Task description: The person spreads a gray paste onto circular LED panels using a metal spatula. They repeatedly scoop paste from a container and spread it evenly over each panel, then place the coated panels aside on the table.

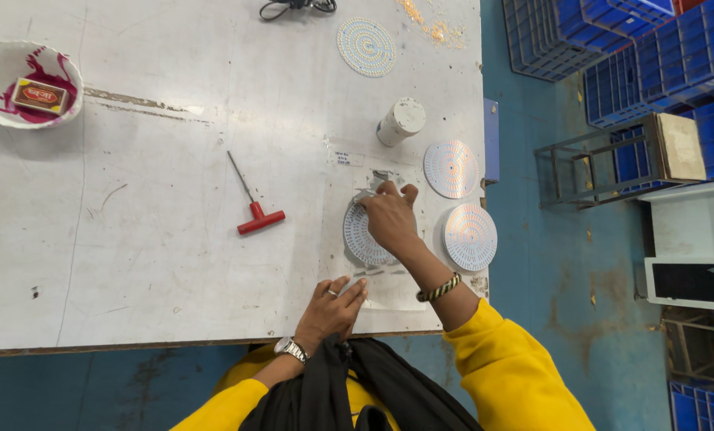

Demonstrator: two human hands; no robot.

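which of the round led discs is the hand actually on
The disc under the right hand, beside the red-handled tool. The three other discs lie untouched.

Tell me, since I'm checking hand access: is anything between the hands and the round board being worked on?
Nothing visible is. The right hand already lies on the round LED board, fingers pressing its upper edge. The left hand rests flat on the table just below it, with only bare tabletop between.
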